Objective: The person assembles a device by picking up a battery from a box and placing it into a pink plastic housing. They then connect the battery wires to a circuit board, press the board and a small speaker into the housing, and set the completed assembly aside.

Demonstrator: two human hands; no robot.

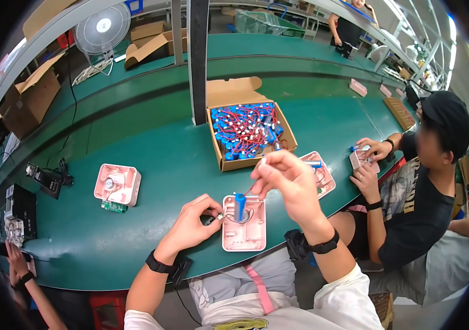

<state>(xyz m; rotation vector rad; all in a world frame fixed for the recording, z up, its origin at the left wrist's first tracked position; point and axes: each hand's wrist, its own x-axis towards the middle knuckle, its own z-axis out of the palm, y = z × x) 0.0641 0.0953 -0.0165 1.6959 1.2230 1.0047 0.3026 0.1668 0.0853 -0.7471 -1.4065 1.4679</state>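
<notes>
A pink plastic housing lies open side up in front of me. A blue cylindrical battery stands in its upper part, beside a round part with thin wires. My left hand is at the housing's left edge, its fingers pinched on a small connector; part of it is hidden by the fingertips. My right hand is raised above the housing's upper right corner, with the fingers closed round the battery's red wire. A small white piece shows at its fingertips.
A cardboard box full of blue batteries with red wires stands beyond the housing. Another pink housing with a green circuit board lies left, and one more right. A co-worker handles a housing at right. A metal post rises behind.
</notes>
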